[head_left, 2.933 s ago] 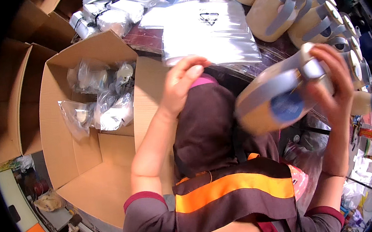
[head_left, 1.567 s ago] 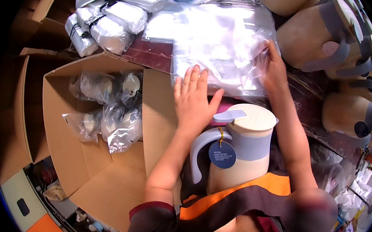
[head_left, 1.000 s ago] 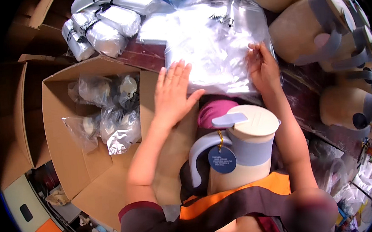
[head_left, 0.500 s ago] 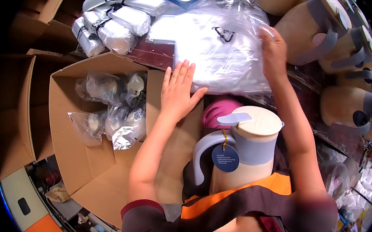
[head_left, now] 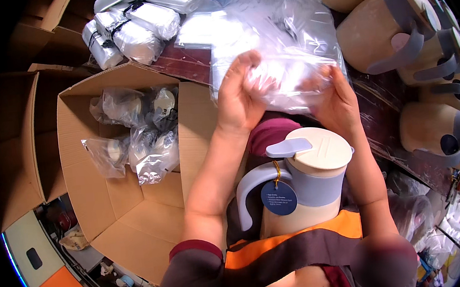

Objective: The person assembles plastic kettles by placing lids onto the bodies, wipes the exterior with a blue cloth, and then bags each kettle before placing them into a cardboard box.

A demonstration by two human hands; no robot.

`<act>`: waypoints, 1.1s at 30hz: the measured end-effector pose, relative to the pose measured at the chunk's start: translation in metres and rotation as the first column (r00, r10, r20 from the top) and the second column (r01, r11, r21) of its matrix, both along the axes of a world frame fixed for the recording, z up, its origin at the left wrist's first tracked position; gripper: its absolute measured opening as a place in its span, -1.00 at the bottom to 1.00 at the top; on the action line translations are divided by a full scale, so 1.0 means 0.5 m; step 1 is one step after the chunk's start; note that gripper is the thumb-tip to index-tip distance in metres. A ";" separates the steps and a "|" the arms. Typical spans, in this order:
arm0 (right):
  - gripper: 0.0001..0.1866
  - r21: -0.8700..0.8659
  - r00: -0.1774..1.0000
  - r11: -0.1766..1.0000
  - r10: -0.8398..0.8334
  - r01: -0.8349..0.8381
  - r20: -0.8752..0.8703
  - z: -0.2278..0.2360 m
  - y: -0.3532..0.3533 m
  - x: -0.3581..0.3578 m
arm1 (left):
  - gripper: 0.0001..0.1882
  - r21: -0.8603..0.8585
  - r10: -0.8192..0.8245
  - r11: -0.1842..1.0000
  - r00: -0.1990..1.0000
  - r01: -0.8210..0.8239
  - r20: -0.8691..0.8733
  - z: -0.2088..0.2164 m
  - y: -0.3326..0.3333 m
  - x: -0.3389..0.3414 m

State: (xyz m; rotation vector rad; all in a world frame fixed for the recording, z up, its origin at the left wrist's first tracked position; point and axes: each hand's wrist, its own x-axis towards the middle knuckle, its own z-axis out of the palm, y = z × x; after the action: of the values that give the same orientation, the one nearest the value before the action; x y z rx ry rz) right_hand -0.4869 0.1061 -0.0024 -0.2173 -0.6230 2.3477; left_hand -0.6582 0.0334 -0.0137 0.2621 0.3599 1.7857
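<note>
Landmark: one cream jug (head_left: 319,190) with grey collar, handle and a blue round tag, lid on, in the seated person's lap against the apron. Long axis: roughly upright, lid uppermost; handle to the left, spout to the right.

Clear plastic bag (head_left: 293,83), one: beyond the jug's lid, near but apart from it, over a stack of like film on the desk (head_left: 187,62).

Left hand (head_left: 241,96): beyond the jug, to its left; grip pinching the bag's left part. Right hand (head_left: 338,98): just beyond the lid, to its right; grip closed on the bag's right part, fingertips blurred by film. The right is nearer the jug.

Edges and room: desk edge beyond the jug; open carton (head_left: 137,206) to its left, past the left forearm; standing jugs (head_left: 376,29) beyond, rightward; narrow gap between lid and bag.
</note>
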 end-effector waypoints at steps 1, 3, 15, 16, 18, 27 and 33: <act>-0.70 -0.166 0.999 0.986 -0.014 0.021 0.044 0.020 -0.010 0.019 | -0.79 0.047 -0.133 0.991 0.986 0.129 0.103 0.008 -0.019 0.004; -0.67 -0.118 0.908 0.948 0.240 -0.295 -0.344 -0.007 0.005 0.070 | -0.81 0.126 -0.473 0.873 0.881 0.471 -0.014 0.001 -0.065 -0.035; -0.86 0.374 0.748 0.691 0.372 -0.618 0.550 0.077 -0.195 0.293 | -0.78 -0.255 -0.346 0.913 -0.271 -0.319 -0.898 0.133 -0.377 -0.002; -0.85 0.427 0.693 0.578 0.382 -0.695 0.611 0.076 -0.210 0.295 | -0.72 -0.509 -0.515 0.857 -0.206 -0.083 -0.832 0.110 -0.401 -0.011; -0.86 0.397 0.547 0.388 0.451 -0.832 0.705 0.063 -0.245 0.304 | -0.59 -0.789 -0.793 0.459 -0.211 0.408 -0.571 0.062 -0.441 -0.024; -0.76 0.203 0.151 -0.044 0.520 -0.978 0.841 0.054 -0.296 0.263 | -0.64 -0.599 -0.338 0.800 0.843 0.024 -0.418 0.060 -0.429 0.030; -0.65 0.218 0.322 0.559 0.093 -0.800 0.942 0.004 -0.301 0.279 | -0.76 -0.398 0.169 0.248 0.444 -0.883 -0.880 0.132 -0.681 -0.113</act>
State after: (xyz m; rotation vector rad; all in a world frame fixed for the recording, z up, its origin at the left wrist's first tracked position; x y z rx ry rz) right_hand -0.3474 -0.0444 -0.0002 -1.0619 -2.3532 2.1654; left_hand -0.7148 -0.3072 0.0523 0.0366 2.1754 1.8894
